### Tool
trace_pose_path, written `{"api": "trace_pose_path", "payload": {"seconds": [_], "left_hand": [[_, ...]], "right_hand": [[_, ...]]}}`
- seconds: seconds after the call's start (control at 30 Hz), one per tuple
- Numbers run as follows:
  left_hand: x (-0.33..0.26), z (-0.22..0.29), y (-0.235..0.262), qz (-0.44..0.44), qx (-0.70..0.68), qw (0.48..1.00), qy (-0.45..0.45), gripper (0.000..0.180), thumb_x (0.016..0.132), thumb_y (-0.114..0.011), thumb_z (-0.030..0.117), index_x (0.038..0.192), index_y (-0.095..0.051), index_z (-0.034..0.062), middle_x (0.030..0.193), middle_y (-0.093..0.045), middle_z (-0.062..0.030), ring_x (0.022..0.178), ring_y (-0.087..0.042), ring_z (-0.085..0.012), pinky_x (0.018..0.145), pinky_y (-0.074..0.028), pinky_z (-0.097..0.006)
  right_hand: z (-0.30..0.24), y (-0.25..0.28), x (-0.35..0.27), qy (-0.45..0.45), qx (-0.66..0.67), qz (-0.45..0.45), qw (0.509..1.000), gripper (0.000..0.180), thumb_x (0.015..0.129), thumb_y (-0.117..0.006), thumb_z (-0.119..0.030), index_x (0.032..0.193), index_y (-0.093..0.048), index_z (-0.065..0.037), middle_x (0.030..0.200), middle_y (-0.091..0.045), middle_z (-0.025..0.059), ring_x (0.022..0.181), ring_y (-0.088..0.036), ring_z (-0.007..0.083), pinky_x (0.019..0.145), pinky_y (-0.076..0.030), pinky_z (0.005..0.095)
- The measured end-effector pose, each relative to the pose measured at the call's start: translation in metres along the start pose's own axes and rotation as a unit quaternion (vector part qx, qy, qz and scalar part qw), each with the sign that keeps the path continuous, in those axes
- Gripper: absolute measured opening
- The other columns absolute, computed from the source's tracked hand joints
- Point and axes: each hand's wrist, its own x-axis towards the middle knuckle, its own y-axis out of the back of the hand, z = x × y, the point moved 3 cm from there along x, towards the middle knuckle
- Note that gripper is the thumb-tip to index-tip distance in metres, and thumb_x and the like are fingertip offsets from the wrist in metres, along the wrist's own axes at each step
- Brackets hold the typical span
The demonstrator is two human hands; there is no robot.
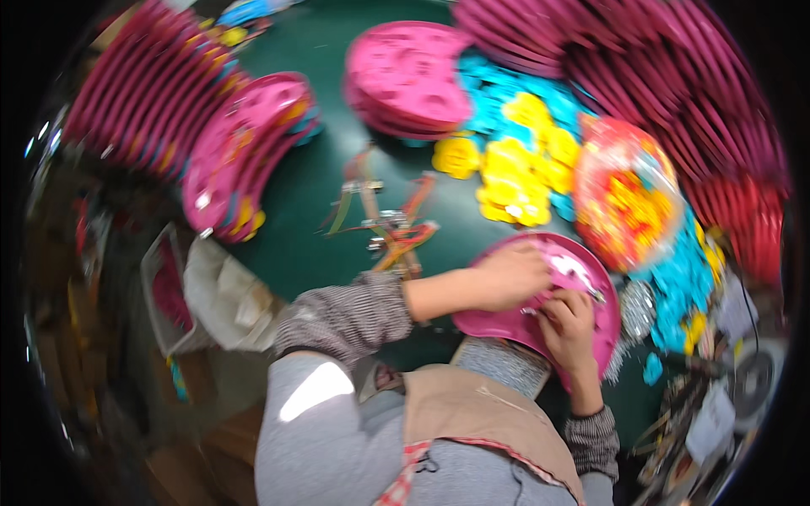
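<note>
Bending the fingers of the left hand down over the left far side of a pink plastic tray. Curling the right hand over the same tray, nearer the body and just right of the left hand, with thumb and fingertips drawn close together. Impossible to tell, through the blur, about any small part pinched in either hand. Directly beneath both hands, the tray, at the near edge of a dark green worktop.

Left of the left hand, some metal pieces with orange and pale strips. Just ahead of the left hand, a pile of yellow pieces, with blue pieces beyond. Ahead and to the left, a short stack of pink trays; much farther left, a row of curved pink pieces. Ahead and right of the right hand, a clear bag full of red and yellow bits. Near the right hand, on its right, a crinkled silvery bundle.
</note>
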Motion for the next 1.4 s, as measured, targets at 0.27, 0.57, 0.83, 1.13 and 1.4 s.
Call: {"api": "trace_pose_path", "payload": {"seconds": [0.27,0.57,0.83,1.13,1.4], "left_hand": [[0.001,0.008,0.034,-0.185,-0.118,0.970,0.105,0.017,0.090,-0.072,0.014,0.104,-0.071,0.0058,0.100,-0.070,-0.0134,0.099,-0.069,-0.0359,0.082,-0.055,-0.048],[0.021,0.008,0.036,-0.034,-0.195,0.967,0.160,0.009,0.089,-0.071,0.009,0.096,-0.070,0.0031,0.091,-0.072,-0.0155,0.086,-0.072,-0.0361,0.074,-0.056,-0.049],[0.023,-0.007,-0.003,0.049,-0.080,0.990,0.101,0.011,0.083,-0.079,0.014,0.090,-0.073,0.0074,0.095,-0.063,-0.0055,0.100,-0.060,-0.0270,0.092,-0.048,-0.042],[0.024,-0.012,-0.008,0.078,-0.029,0.992,0.099,0.014,0.080,-0.080,0.014,0.089,-0.073,0.0068,0.095,-0.064,-0.0056,0.097,-0.061,-0.0274,0.090,-0.048,-0.041],[0.020,-0.012,-0.009,0.107,-0.066,0.987,0.101,0.013,0.079,-0.080,0.013,0.089,-0.075,0.0074,0.092,-0.064,-0.0044,0.096,-0.060,-0.0261,0.090,-0.047,-0.041]], "right_hand": [[0.054,0.076,-0.030,-0.221,0.197,-0.049,0.954,0.020,0.089,-0.076,-0.002,0.108,-0.073,-0.003,0.095,-0.075,0.0069,0.081,-0.076,0.0176,0.071,-0.060,0.0300],[0.064,0.076,-0.026,-0.080,-0.230,-0.117,0.963,0.004,0.084,-0.073,-0.012,0.084,-0.072,-0.008,0.097,-0.059,0.0076,0.087,-0.068,0.0261,0.067,-0.057,0.0408],[0.068,0.036,-0.001,-0.148,0.091,0.082,0.981,0.021,0.087,-0.073,0.004,0.108,-0.075,-0.002,0.106,-0.069,0.0119,0.093,-0.073,0.0288,0.080,-0.060,0.0371],[0.063,0.017,0.026,-0.065,-0.100,0.025,0.992,0.023,0.079,-0.073,-0.002,0.100,-0.069,-0.010,0.082,-0.071,0.0056,0.076,-0.068,0.0282,0.071,-0.053,0.0392],[0.046,-0.001,0.021,-0.003,-0.258,-0.185,0.948,0.048,0.083,-0.069,-0.008,0.130,-0.061,-0.013,0.077,-0.066,0.0032,0.074,-0.067,0.0253,0.073,-0.047,0.0400]]}}
